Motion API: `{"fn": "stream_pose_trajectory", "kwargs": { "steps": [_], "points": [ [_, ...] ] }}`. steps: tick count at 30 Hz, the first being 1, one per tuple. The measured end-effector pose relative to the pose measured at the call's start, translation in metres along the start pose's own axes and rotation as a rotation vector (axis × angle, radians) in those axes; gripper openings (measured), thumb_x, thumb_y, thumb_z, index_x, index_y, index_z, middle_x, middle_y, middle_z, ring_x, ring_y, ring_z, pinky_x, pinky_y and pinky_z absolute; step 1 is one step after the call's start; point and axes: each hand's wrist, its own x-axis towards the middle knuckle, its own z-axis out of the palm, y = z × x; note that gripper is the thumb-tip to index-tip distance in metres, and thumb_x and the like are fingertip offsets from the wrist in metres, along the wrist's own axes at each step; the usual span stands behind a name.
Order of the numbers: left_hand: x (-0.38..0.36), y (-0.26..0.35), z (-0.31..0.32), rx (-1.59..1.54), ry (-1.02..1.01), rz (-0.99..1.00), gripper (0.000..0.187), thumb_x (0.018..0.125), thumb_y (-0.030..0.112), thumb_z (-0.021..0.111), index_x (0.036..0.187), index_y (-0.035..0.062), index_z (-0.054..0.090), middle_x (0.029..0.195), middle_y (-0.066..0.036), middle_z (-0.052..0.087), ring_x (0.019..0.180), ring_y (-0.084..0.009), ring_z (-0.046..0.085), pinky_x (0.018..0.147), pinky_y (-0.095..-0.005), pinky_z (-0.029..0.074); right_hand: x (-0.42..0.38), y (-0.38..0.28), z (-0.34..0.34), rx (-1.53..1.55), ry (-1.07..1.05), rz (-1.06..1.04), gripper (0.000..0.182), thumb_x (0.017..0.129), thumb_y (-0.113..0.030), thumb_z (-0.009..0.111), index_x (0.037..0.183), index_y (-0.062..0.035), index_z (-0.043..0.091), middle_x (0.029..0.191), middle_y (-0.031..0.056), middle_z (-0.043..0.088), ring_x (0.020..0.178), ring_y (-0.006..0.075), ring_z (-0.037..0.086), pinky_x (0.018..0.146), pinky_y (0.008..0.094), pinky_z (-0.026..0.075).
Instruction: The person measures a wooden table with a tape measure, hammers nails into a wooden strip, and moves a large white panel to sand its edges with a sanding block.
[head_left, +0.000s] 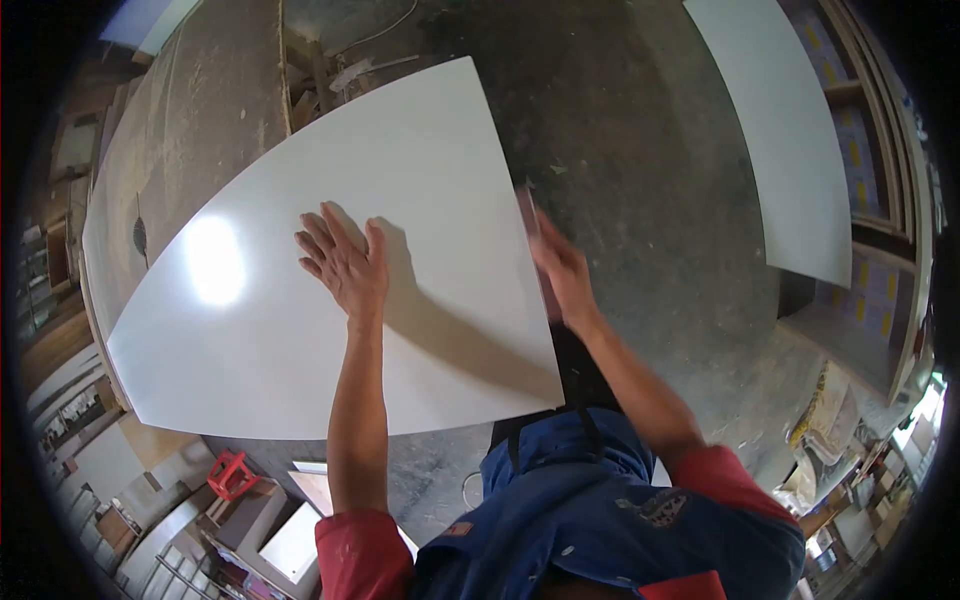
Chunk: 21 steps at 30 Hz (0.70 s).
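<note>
A large white panel (250, 340) lies flat in front of me, its right edge close to my body. My left hand (348, 268) rests on the panel with its fingers spread and holds nothing. At the panel's right edge, my right hand (562, 270) is closed on a thin, dark reddish-brown strip-like block (526, 210), which stands against the edge. Motion blurs this hand a little, and the block is partly hidden behind the fingers.
A worn brown board (190, 130) lies under the panel at the left. Another white panel (790, 140) rests on wooden frames (900, 200) at the right. A red stool (232, 474) stands lower left. Grey concrete floor (640, 130) shows between the panels.
</note>
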Motion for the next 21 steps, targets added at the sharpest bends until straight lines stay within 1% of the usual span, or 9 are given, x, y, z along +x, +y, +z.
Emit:
{"fn": "stream_pose_trajectory", "kwargs": {
  "steps": [3, 5, 9, 10, 12, 13, 17, 20, 21],
  "points": [
    [0.0, -0.005, 0.005, 0.035, -0.005, 0.019, 0.077, 0.095, 0.057, 0.043, 0.152, 0.009, 0.027, 0.157, -0.026, 0.021, 0.144, -0.0502, 0.015, 0.114, -0.0623, 0.014, 0.146, -0.06, 0.038, 0.001, -0.017, -0.13, 0.067, 0.094, -0.042, 0.06, 0.144, -0.0012, 0.043, 0.132, 0.0125, 0.059, 0.115, 0.017, 0.055, 0.099, 0.0288, 0.041],
    [0.0, -0.004, 0.0, 0.02, -0.016, 0.009, 0.076, 0.094, 0.056, 0.044, 0.152, 0.0088, 0.027, 0.157, -0.026, 0.021, 0.144, -0.0504, 0.015, 0.114, -0.0623, 0.014, 0.228, -0.096, 0.06, 0.127, -0.029, 0.011, 0.057, 0.092, -0.044, 0.063, 0.131, -0.0029, 0.056, 0.118, 0.0077, 0.063, 0.105, 0.0158, 0.059, 0.092, 0.0313, 0.047],
    [0.0, -0.002, -0.002, 0.008, -0.015, 0.009, 0.076, 0.094, 0.055, 0.046, 0.152, 0.0092, 0.028, 0.157, -0.025, 0.021, 0.144, -0.0498, 0.015, 0.115, -0.0618, 0.013, 0.256, -0.101, 0.052, 0.446, -0.233, -0.02, 0.054, 0.089, -0.044, 0.067, 0.125, -0.004, 0.06, 0.11, 0.0044, 0.065, 0.099, 0.0165, 0.062, 0.087, 0.0321, 0.05],
    [0.0, -0.002, -0.002, 0.005, -0.02, 0.001, 0.076, 0.094, 0.055, 0.046, 0.152, 0.0092, 0.028, 0.157, -0.025, 0.021, 0.144, -0.0498, 0.015, 0.115, -0.0618, 0.013, 0.234, -0.088, 0.041, 0.43, -0.282, -0.114, 0.051, 0.091, -0.045, 0.063, 0.123, -0.0055, 0.061, 0.109, 0.0054, 0.066, 0.099, 0.0162, 0.063, 0.085, 0.0316, 0.052],
    [0.0, -0.002, -0.001, 0.036, -0.026, -0.008, 0.074, 0.096, 0.056, 0.043, 0.154, 0.0126, 0.025, 0.158, -0.022, 0.019, 0.146, -0.0453, 0.014, 0.116, -0.0601, 0.013, 0.17, -0.058, 0.017, 0.457, -0.258, 0.027, 0.049, 0.093, -0.047, 0.06, 0.122, -0.0072, 0.062, 0.109, 0.0066, 0.066, 0.099, 0.0154, 0.064, 0.083, 0.0312, 0.054],
    [-0.002, -0.002, -0.002, 0.039, -0.039, -0.011, 0.074, 0.096, 0.056, 0.043, 0.154, 0.0126, 0.025, 0.158, -0.022, 0.019, 0.146, -0.0453, 0.014, 0.116, -0.0601, 0.013, 0.135, -0.043, 0.004, 0.502, -0.17, 0.27, 0.05, 0.093, -0.047, 0.06, 0.123, -0.0073, 0.061, 0.11, 0.0068, 0.066, 0.099, 0.0149, 0.064, 0.083, 0.0313, 0.054],
    [-0.001, -0.001, 0.001, 0.012, -0.049, -0.041, 0.076, 0.096, 0.06, 0.039, 0.154, 0.0138, 0.025, 0.159, -0.021, 0.018, 0.146, -0.0442, 0.013, 0.117, -0.0587, 0.012, -0.048, -0.003, -0.04, 0.774, -0.33, 0.67, 0.059, 0.097, -0.047, 0.053, 0.139, -0.0058, 0.049, 0.131, 0.0098, 0.059, 0.121, 0.0227, 0.054, 0.102, 0.0367, 0.042],
    [0.003, -0.003, 0.0, -0.006, -0.035, -0.013, 0.077, 0.095, 0.061, 0.038, 0.153, 0.0125, 0.027, 0.158, -0.022, 0.019, 0.146, -0.0446, 0.013, 0.117, -0.0579, 0.013, -0.135, 0.019, -0.094, 0.57, -0.08, 0.885, 0.059, 0.097, -0.045, 0.053, 0.141, -0.0046, 0.047, 0.128, 0.0118, 0.061, 0.112, 0.0236, 0.059, 0.099, 0.0354, 0.045],
    [0.002, -0.003, 0.0, -0.022, -0.031, -0.022, 0.076, 0.095, 0.061, 0.039, 0.152, 0.0108, 0.029, 0.157, -0.022, 0.021, 0.145, -0.0456, 0.015, 0.116, -0.0575, 0.015, -0.152, 0.02, -0.108, 0.561, -0.288, 0.947, 0.06, 0.097, -0.044, 0.054, 0.14, -0.0037, 0.047, 0.125, 0.0123, 0.063, 0.106, 0.0234, 0.062, 0.095, 0.034, 0.047]
  ]
}}
